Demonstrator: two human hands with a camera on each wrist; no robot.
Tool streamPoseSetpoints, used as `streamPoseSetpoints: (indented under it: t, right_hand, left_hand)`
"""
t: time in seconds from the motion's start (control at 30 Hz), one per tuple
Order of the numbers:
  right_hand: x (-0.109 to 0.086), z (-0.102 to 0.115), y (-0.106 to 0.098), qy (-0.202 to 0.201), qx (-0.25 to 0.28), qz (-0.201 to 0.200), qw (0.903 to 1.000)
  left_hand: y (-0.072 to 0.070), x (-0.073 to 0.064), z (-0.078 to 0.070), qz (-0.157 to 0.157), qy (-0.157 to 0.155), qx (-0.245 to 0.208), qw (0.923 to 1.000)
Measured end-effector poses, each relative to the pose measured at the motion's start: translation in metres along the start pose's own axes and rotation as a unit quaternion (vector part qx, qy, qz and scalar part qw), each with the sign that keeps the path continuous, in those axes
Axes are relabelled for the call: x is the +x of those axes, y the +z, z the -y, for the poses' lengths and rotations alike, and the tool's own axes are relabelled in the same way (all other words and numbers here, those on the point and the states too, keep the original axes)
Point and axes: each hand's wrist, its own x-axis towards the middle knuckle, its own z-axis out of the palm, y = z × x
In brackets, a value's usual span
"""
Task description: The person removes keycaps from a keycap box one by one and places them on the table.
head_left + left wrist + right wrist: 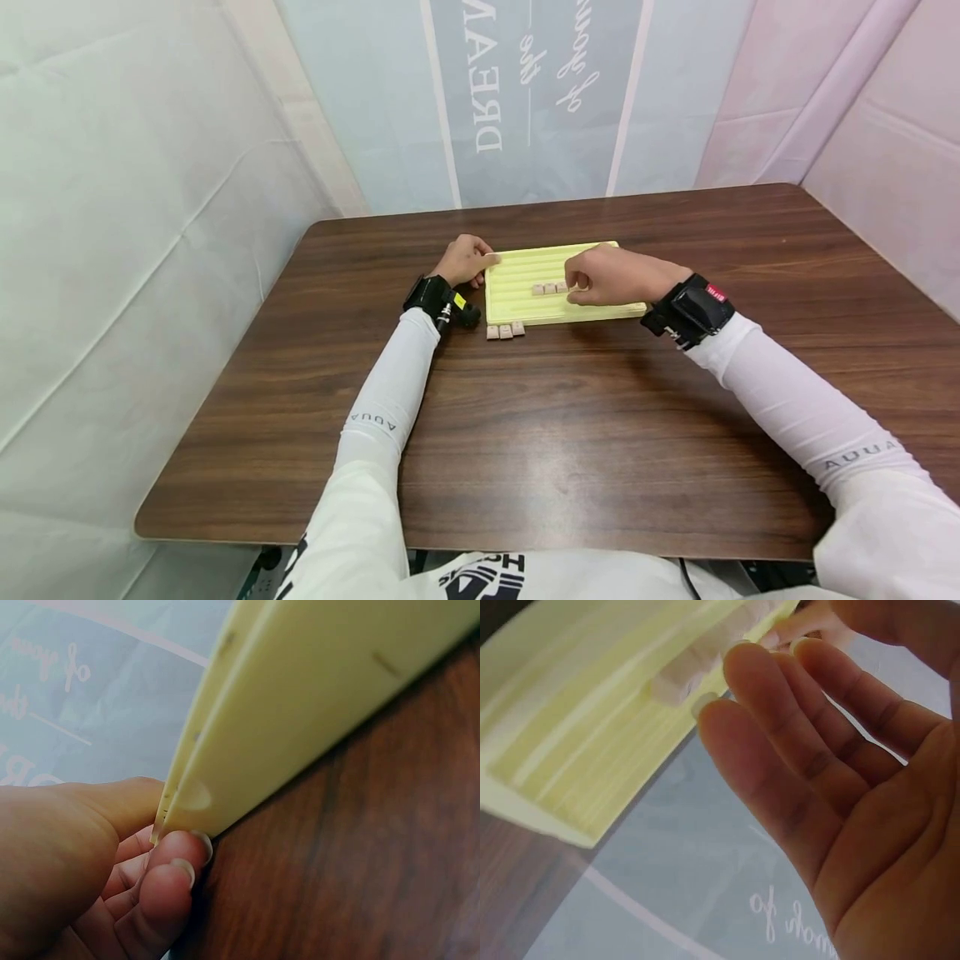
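A pale yellow ridged tray (517, 310) lies tilted on the table, its long ridges running left to right. At its left edge my left hand (463, 260) grips the corner, thumb on top and curled fingers (176, 859) low against the side. My right hand (618, 275) is over the right half of the tray, fingertips right at the end of a row of small beige keycaps (550, 288). In the right wrist view its fingers (765, 772) are loosely bent and apart, with the keycaps (676, 684) just beyond. Part of the row is hidden behind this hand.
Several more beige keycaps (506, 332) sit on the wooden table (510, 433) along the tray's front left edge. White cloth (135, 208) hangs on the left, and a printed blue-grey curtain (547, 108) stands behind the table's far edge.
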Motion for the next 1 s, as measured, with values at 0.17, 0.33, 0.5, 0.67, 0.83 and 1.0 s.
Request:
streamPoseSetpoints:
  t: [0.17,0.33,0.5,0.67,0.83,1.0]
  right_hand:
    - [-0.004,-0.011,-0.005,0.018,0.014,0.013,0.9997]
    - [-0.005,-0.018,-0.007,0.033,0.024,0.028,0.9988]
    - [-0.005,-0.022,-0.009,0.038,0.025,0.025,0.9986]
    - [-0.005,-0.026,-0.006,0.035,0.024,0.007,0.9991]
    - [-0.004,-0.028,-0.004,0.042,0.034,0.000,0.9985]
    - [-0.002,-0.030,-0.001,0.042,0.034,-0.002,0.9986]
  left_hand:
    - [0.000,0.001,-0.002,0.004,-0.005,0.002,1.0000]
    - [0.001,-0.002,-0.002,0.001,0.002,0.000,1.0000]
    - [0.000,-0.004,-0.004,-0.005,0.009,-0.001,0.9999]
    - [0.001,-0.005,-0.004,-0.005,0.012,0.001,0.9999]
    - [0.001,-0.005,-0.004,-0.004,0.010,0.005,0.9999]
    - [0.001,-0.005,-0.006,-0.004,0.005,0.002,1.0000]
